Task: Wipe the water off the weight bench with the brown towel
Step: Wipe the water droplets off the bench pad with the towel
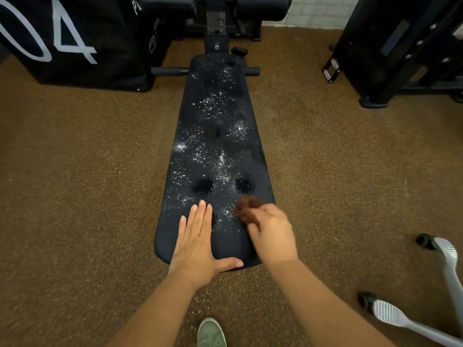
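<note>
The left hand (198,236) lies flat, fingers spread, on the near end of the droplet-speckled weight bench (213,136), while the right hand (270,236) grips the bunched brown towel (246,209) beside it.

The tabletop (215,136) runs straight ahead, and nothing stands on it beyond the near end, where the left hand (198,244) lies flat and the right hand (271,236) is closed on the brown towel (248,209). Open floor (87,176) is seen on both sides. Passage is blocked far left by a black box (75,38), far right by a black rack (400,51), and near right by grey handles (448,266).
</note>
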### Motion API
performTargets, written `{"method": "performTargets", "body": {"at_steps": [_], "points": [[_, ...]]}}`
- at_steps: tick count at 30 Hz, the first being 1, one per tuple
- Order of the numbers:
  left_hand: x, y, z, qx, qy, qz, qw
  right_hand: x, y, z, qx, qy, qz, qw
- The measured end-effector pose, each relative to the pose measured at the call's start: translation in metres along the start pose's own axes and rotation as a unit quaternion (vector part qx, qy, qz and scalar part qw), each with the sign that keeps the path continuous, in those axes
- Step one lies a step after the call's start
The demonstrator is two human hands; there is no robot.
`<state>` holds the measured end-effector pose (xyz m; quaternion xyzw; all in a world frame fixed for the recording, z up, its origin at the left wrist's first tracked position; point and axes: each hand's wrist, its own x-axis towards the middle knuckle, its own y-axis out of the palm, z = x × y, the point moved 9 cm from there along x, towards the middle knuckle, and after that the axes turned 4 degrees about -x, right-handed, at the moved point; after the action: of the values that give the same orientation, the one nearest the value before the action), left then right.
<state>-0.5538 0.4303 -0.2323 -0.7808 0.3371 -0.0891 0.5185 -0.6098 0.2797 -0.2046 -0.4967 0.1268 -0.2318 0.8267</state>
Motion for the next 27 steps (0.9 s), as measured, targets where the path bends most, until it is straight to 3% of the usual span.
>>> {"method": "performTargets", "body": {"at_steps": [3,5,9,12,15,17,19,23,25,27], "points": [[-0.001,0.000,0.000,-0.013,-0.004,0.007,1.000,-0.033,0.009,0.018,0.003,-0.102,0.078,0.992],[-0.002,-0.001,-0.001,-0.022,-0.001,0.017,1.000,-0.045,-0.005,0.000,-0.009,-0.134,0.079,0.988],[-0.002,-0.002,-0.001,-0.033,-0.006,0.023,0.999,-0.018,-0.022,-0.050,-0.023,-0.022,0.035,0.999],[0.000,0.001,0.001,-0.023,-0.013,0.026,0.999,-0.001,-0.010,-0.023,-0.023,0.041,-0.004,0.999],[0.000,0.001,0.001,-0.023,-0.010,0.028,0.999,-0.030,0.020,0.029,0.000,-0.061,0.080,0.995],[-0.001,0.000,0.000,-0.028,-0.009,0.030,0.999,-0.056,0.016,0.028,0.010,-0.113,0.124,0.986],[-0.002,-0.001,-0.001,-0.036,-0.011,0.029,0.999,-0.061,-0.003,0.006,-0.005,-0.126,0.120,0.985],[-0.001,-0.001,-0.002,-0.022,-0.007,0.022,0.999,-0.025,-0.018,-0.032,-0.032,-0.024,0.066,0.997],[-0.001,0.000,-0.001,-0.015,-0.007,0.018,1.000,-0.012,-0.011,-0.021,-0.024,0.037,0.022,0.999],[-0.001,0.000,-0.001,-0.015,-0.006,0.016,1.000,-0.014,0.003,0.004,-0.008,0.041,0.019,0.999]]}}
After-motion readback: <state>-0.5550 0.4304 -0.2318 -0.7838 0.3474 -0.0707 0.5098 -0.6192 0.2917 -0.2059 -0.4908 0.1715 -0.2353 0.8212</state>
